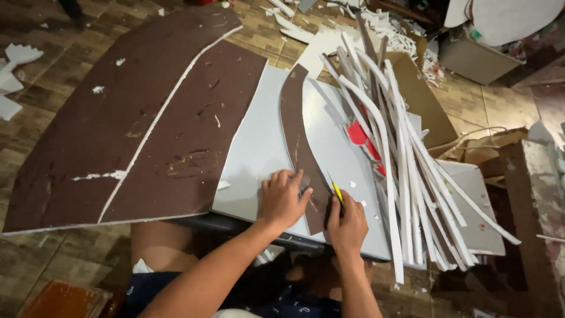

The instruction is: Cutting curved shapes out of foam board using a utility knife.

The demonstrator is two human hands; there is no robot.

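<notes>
Head view: right hand point(347, 227) grips a yellow cutter point(337, 192), its blade at the curved brown strip point(300, 147) edge. Left hand point(283, 197) lies flat with spread fingers point(276, 179), pinning the strip on the grey board point(259, 147) just beside the blade.

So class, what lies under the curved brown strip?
The brown strip lies on a grey board. The left hand presses its lower end; the board beneath both is hidden.
</notes>
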